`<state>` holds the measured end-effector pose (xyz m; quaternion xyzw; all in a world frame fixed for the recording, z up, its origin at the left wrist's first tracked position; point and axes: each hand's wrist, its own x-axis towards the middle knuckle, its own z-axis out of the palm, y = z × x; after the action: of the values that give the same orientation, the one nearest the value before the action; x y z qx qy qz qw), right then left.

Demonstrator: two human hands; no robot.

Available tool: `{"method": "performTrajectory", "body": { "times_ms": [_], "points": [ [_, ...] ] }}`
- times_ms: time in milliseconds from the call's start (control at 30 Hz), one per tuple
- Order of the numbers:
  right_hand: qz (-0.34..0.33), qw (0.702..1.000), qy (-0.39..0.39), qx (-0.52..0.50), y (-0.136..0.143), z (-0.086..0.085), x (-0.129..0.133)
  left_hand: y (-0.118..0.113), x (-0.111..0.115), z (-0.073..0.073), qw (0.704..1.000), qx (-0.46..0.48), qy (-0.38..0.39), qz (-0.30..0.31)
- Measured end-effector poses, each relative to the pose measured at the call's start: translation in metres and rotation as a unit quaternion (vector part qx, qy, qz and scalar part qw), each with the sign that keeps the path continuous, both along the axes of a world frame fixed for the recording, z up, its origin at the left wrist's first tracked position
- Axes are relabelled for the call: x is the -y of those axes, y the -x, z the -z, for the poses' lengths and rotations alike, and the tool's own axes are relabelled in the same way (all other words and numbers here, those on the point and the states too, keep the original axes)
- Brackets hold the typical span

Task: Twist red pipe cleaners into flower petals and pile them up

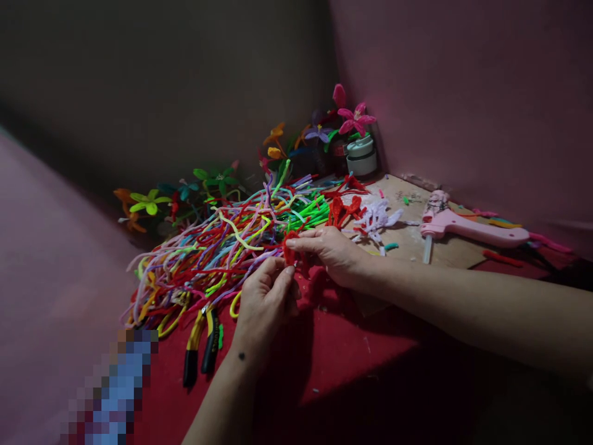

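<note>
Pink walls [467,93] bound your red-covered surface [343,364] on the right and left. Your widest room is on the near side, below both hands, with tiny scraps strewn over it. Left of you, a heap of fuzzy stems [217,244] crowds the cloth, pliers [212,337] at its near edge; rightward, a pink glue gun [482,227] lies at a tan board [456,254]. Near the far corner stands a lidded pot [362,164], its contents hidden. Your left hand [264,296] and right hand [336,252], fingertips pinched nearly together, grip a red fuzzy piece [291,249] before the heap's right end.
</note>
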<state>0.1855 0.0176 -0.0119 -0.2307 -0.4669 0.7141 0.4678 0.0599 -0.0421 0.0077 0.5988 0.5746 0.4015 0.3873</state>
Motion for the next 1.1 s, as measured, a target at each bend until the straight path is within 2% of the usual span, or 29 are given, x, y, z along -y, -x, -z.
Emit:
{"method": "performTrajectory", "body": {
  "times_ms": [233, 400, 600, 700, 800, 967, 1100],
  "points": [
    [0.025, 0.999, 0.016, -0.030, -0.0001, -0.0031, -0.0033, 0.0021, -0.0011, 0.0063, 1.000, -0.007, 0.019, 0.003],
    [0.047, 0.998, 0.039, -0.034, -0.0003, -0.0042, -0.0051, 0.0012, -0.0018, 0.0040, 0.999, 0.010, 0.042, -0.001],
    [0.080, 0.997, -0.015, 0.016, -0.0019, -0.0047, -0.0039, 0.0038, -0.0017, 0.0013, 0.992, 0.072, 0.098, 0.039],
    [0.069, 0.996, -0.049, 0.026, -0.0017, -0.0028, 0.0001, 0.0060, -0.0040, 0.0024, 0.976, 0.157, 0.130, 0.071],
    [0.050, 0.997, -0.056, 0.035, -0.0008, -0.0018, 0.0032, 0.0055, -0.0061, 0.0024, 0.966, 0.213, 0.125, 0.081],
    [0.076, 0.995, -0.041, 0.051, -0.0001, -0.0027, 0.0023, 0.0038, -0.0065, -0.0017, 0.967, 0.207, 0.138, 0.052],
    [0.041, 0.996, -0.056, 0.055, 0.0001, -0.0016, -0.0005, 0.0070, -0.0068, -0.0026, 0.969, 0.187, 0.153, 0.047]
  ]
}}
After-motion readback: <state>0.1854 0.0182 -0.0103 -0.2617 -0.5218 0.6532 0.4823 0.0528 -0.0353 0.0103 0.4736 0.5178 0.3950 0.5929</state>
